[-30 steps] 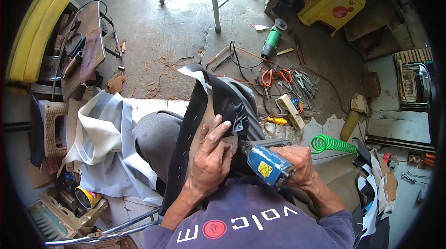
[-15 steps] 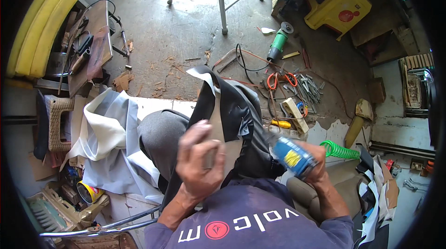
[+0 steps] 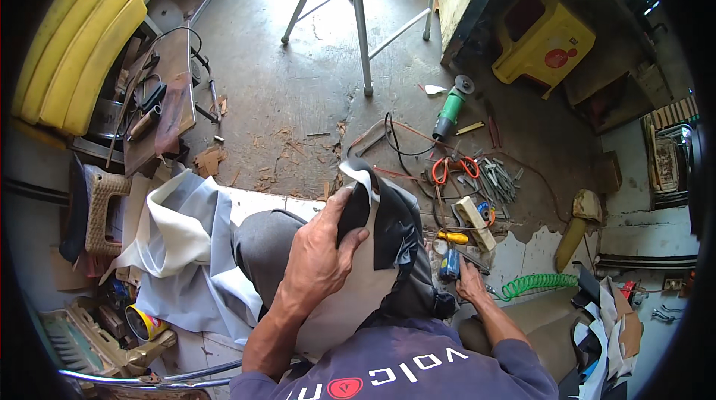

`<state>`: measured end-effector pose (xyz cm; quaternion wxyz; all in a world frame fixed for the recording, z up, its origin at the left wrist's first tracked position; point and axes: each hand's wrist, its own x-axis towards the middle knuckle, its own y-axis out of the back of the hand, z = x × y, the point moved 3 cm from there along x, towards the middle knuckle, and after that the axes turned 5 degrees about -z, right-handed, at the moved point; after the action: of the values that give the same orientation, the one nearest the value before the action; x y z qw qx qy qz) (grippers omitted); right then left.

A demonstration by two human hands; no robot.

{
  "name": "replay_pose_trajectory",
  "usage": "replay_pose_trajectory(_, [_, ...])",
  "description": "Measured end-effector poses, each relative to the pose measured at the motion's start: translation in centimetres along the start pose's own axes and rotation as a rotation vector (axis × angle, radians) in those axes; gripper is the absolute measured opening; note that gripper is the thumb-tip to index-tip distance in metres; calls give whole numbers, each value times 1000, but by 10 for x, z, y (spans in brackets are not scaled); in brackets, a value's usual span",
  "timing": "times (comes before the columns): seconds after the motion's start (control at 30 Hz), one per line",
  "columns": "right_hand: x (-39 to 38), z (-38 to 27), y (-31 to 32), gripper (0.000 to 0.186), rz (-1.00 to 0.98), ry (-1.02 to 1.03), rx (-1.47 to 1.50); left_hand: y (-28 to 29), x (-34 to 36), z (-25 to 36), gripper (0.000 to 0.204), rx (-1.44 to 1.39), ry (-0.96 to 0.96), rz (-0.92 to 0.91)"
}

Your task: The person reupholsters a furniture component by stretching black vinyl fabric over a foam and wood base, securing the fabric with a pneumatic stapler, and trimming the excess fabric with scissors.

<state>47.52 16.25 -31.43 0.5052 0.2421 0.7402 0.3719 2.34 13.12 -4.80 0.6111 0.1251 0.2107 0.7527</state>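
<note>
My left hand (image 3: 319,251) grips the upper part of an upholstery piece (image 3: 347,310), black with a pale tan panel, which lies over my grey-clad legs. Its white upper edge is folded over. My right hand (image 3: 471,281) is low at my right side, closed on a blue air stapler (image 3: 450,264), beside a yellow screwdriver (image 3: 452,237) and a wooden block (image 3: 473,221). A green coiled hose (image 3: 537,284) runs from near the stapler off to the right.
A green angle grinder (image 3: 451,113), orange scissors (image 3: 455,169) and loose metal bits (image 3: 500,184) lie on the floor ahead. A folding chair (image 3: 359,27) stands beyond. Yellow cushions (image 3: 82,42) and pale fabric (image 3: 186,251) are on the left, fabric scraps (image 3: 611,318) at right.
My right hand has moved the stapler away from the piece, outward to the right and down. My left hand has shifted up onto the piece's top, folding it over. The view has tipped up.
</note>
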Motion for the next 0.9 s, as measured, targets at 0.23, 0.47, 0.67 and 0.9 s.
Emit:
replay_pose_trajectory(0.23, [27, -206, 235, 59, 316, 339, 699, 3, 6, 1, 64, 84, -6, -220])
replay_pose_trajectory(0.47, [26, -277, 269, 58, 260, 539, 610, -28, 4, 27, 58, 542, -179, -62])
replay_pose_trajectory(0.67, [15, -262, 255, 34, 122, 413, 1005, -49, 0, 3, 31, 449, -261, 412])
replay_pose_trajectory(0.9, [-4, -276, 238, 18, 415, 525, 867, -43, 6, 9, 45, 348, -362, 302])
